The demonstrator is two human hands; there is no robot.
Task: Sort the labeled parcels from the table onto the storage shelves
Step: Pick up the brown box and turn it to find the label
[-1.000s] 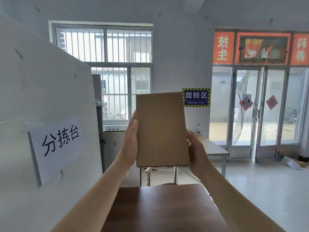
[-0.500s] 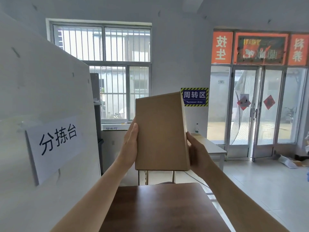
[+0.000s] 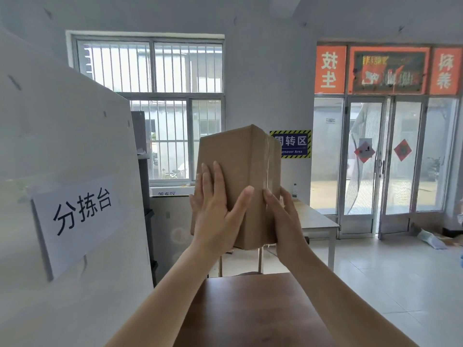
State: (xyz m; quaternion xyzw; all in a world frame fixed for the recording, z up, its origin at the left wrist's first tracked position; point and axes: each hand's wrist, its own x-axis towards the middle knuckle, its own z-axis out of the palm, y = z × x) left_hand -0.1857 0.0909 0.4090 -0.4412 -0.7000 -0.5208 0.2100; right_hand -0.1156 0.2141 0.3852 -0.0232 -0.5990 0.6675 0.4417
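Note:
A brown cardboard parcel (image 3: 240, 156) is held upright in the air above the dark wooden table (image 3: 250, 311). One vertical corner edge faces me, with a taped seam on its right face. My left hand (image 3: 215, 211) lies flat on the left face, fingers spread and thumb across the corner. My right hand (image 3: 283, 221) presses the right face from the side. No label shows on the faces turned toward me.
A white partition (image 3: 70, 171) with a paper sign (image 3: 80, 219) stands close on the left. Behind it is a grey cabinet (image 3: 141, 156). A light table (image 3: 318, 219) stands beyond, under a blue area sign (image 3: 292, 144). Glass doors (image 3: 383, 166) are at right.
The parcel has been turned about its upright axis, so a corner now faces me instead of a flat face. My left hand shifted onto the front left face.

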